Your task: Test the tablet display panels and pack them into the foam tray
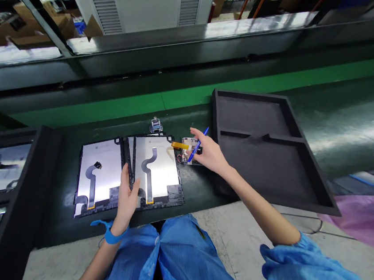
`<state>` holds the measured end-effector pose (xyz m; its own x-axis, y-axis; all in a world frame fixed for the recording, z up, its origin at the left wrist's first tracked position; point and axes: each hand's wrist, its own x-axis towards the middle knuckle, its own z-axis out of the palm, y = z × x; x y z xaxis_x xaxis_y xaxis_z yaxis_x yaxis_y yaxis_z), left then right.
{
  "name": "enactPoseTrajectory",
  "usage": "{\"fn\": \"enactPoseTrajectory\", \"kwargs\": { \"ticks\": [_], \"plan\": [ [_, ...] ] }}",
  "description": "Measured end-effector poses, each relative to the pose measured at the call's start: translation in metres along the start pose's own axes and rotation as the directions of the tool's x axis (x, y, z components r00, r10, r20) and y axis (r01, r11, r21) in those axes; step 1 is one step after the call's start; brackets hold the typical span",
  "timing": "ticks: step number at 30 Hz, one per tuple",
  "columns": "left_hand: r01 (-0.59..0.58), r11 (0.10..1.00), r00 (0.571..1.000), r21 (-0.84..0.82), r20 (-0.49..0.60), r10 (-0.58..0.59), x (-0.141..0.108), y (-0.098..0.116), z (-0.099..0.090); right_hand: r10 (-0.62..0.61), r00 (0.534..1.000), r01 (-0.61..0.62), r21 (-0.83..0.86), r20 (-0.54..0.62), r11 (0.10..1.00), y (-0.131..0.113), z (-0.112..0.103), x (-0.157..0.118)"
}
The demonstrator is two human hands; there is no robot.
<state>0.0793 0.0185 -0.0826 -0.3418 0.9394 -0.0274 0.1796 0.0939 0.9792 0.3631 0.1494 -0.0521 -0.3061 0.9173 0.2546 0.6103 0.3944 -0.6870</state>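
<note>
My right hand [210, 155] has a blue pen [198, 145] between its fingers, over a small circuit board [183, 158] with an orange-yellow flex strip [179, 145]. The strip reaches to the upper right edge of a silvery display panel [165, 173], which carries a grey ribbon cable [149, 180]. My left hand [128, 196], fingers stretched and thumb apart, lies along that panel's left edge; I cannot tell how firmly it touches. Left of it is a second display panel [106, 158] with a similar ribbon cable [92, 188].
A black compartmented tray [257, 136] stands at the right on the dark green bench. Another black tray [26, 203] with panels sits at the left. A small metal counter [156, 125] is behind the panels. A pink sheet [362, 218] hangs at the far right.
</note>
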Motion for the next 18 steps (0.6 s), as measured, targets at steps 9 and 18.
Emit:
{"fn": "enactPoseTrajectory", "kwargs": {
  "ticks": [9, 18],
  "plan": [
    [-0.493, 0.778, 0.850, 0.389, 0.404, 0.336, -0.022, 0.024, -0.008, 0.019, 1.000, -0.022, -0.409, -0.013, 0.912, -0.003, -0.026, -0.025],
    [-0.791, 0.452, 0.578, 0.412, 0.746, 0.332, -0.023, 0.022, 0.000, 0.638, 0.663, -0.736, -0.499, -0.392, 0.458, -0.034, -0.027, -0.069]
  ]
}}
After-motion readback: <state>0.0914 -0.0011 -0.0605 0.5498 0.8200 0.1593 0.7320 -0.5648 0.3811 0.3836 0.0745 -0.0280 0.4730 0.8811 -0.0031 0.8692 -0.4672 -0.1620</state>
